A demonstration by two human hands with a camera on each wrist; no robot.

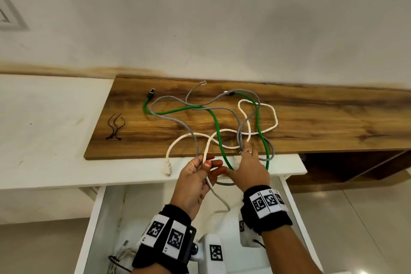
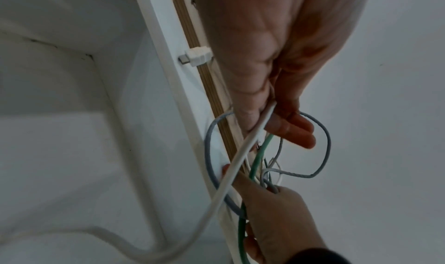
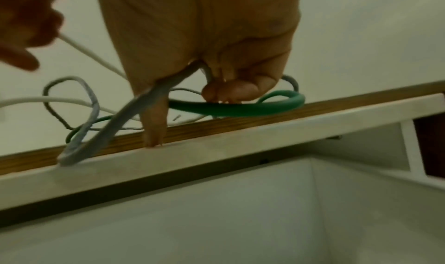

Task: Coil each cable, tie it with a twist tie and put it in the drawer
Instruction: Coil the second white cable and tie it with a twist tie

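White plastered wall (image 1: 200,18) ahead, scuffed, with small dark specks. A brown stain band (image 1: 66,71) runs along its base where it meets the counter. A white framed panel (image 1: 9,13) sits at far left on the wall, cut off by the frame edge. A white counter surface (image 1: 44,122) on the left shows faint marks. A wood-grain board (image 1: 322,122) lies on top and extends right, its back edge against the wall. Below the board on the right is a dark open recess (image 1: 347,167) with brown sides. The floor is glossy beige tile (image 1: 367,218) with grout lines and a soft reflection. Light is even and diffuse.
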